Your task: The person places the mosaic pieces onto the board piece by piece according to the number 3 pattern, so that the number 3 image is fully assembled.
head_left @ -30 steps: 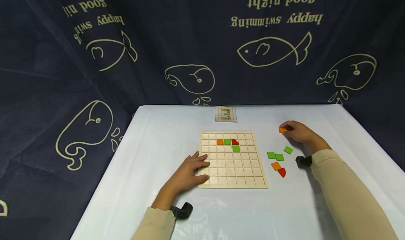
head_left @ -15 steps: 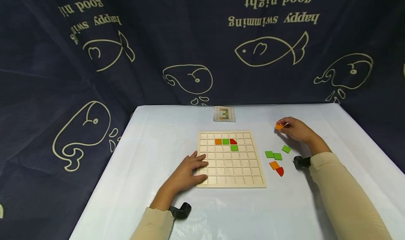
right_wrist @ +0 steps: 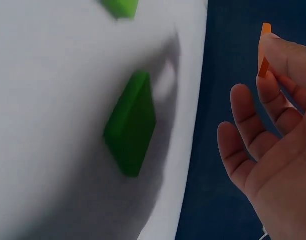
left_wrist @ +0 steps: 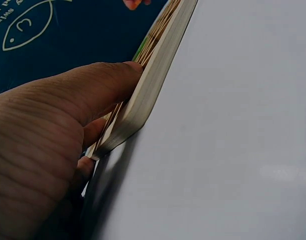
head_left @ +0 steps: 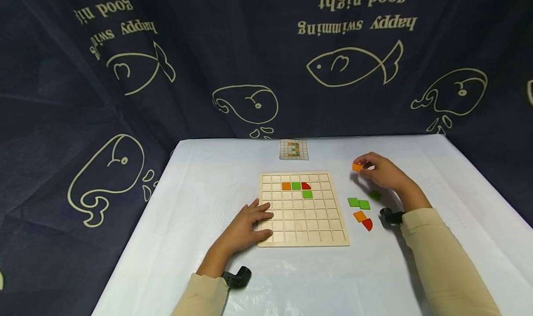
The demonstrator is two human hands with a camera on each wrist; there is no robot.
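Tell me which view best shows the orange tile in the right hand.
The head view: the orange tile shows whole, pinched in the right hand above the table, right of the board. The right wrist view shows only its thin edge at the fingertips. The left wrist view shows no clear sight of it.

Curtain (head_left: 266,52): "good night"; "happy swimming"

Pale matt wooden board (head_left: 304,223), smooth white tablecloth (head_left: 200,177), printed navy cloth backdrop (head_left: 258,38)
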